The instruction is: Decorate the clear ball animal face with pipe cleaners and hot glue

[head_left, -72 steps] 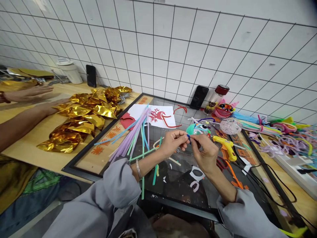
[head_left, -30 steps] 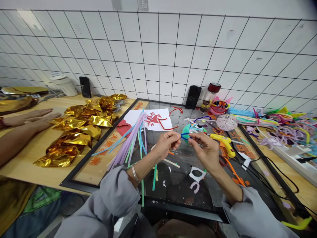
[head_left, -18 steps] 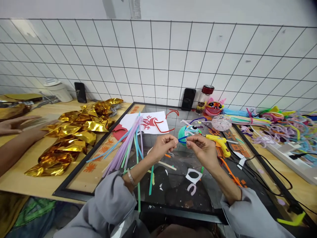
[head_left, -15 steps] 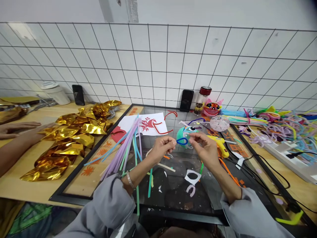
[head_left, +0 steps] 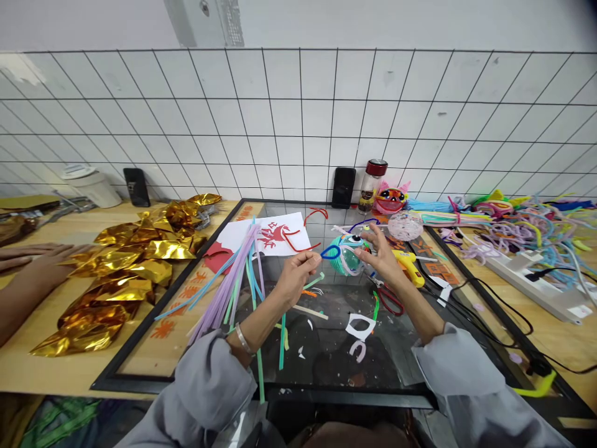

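My left hand (head_left: 295, 275) pinches a short blue pipe cleaner (head_left: 331, 251) bent into a loop, held above the glass panel (head_left: 326, 354). My right hand (head_left: 382, 256) reaches out to a teal pipe-cleaner ball with an eye (head_left: 346, 252), fingers curled on its right side. A yellow glue gun (head_left: 408, 266) lies just right of that hand. Red-handled scissors (head_left: 386, 297) rest below my right wrist.
A bundle of purple, blue and green pipe cleaners (head_left: 236, 277) lies left of my hands beside a red paper cutting (head_left: 275, 235). Gold foil (head_left: 135, 255) covers the wooden table, where another person's hands (head_left: 32, 258) rest. More pipe cleaners (head_left: 517, 224), a jar (head_left: 370, 186) and a power strip (head_left: 536, 283) sit right.
The blue pipe cleaner was held between both hands; now only my left hand holds the loop. My right hand has let go and moved right onto the teal ball.
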Demonstrator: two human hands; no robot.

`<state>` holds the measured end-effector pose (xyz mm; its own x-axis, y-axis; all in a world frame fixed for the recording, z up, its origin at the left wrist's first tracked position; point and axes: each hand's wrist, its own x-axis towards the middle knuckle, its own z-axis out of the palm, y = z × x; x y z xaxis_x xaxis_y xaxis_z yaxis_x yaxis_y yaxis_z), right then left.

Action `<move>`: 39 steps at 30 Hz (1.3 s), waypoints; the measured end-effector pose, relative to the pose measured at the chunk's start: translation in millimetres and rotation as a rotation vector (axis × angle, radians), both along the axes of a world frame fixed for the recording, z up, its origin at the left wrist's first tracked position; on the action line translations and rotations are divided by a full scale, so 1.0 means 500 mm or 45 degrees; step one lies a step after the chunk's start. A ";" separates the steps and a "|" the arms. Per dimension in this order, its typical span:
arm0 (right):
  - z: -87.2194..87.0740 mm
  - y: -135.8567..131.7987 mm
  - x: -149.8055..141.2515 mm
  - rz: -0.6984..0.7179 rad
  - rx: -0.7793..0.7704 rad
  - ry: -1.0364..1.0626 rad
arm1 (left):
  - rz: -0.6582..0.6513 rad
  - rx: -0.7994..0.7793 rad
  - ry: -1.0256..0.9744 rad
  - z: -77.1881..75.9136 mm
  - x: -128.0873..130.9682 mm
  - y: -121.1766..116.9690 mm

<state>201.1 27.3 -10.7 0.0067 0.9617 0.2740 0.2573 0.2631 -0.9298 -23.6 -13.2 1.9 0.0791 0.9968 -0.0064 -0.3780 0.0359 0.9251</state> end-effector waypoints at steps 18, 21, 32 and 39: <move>0.007 -0.069 -0.058 0.111 0.561 -0.518 | -0.087 -0.096 0.020 0.001 -0.009 0.003; 0.012 -0.074 -0.059 0.121 0.569 -0.560 | -0.070 -0.085 0.046 -0.003 -0.005 0.002; 0.012 -0.080 -0.064 0.154 0.566 -0.533 | -0.014 -0.069 0.103 -0.014 0.002 0.002; 0.018 -0.086 -0.066 0.165 0.549 -0.426 | 0.006 -0.065 0.093 -0.010 0.005 -0.002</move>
<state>168.2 -15.5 -1.9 -0.2587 0.7492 0.6097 0.4602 0.6506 -0.6042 -21.1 -14.1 -3.2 0.0720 0.9954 -0.0630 -0.3099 0.0823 0.9472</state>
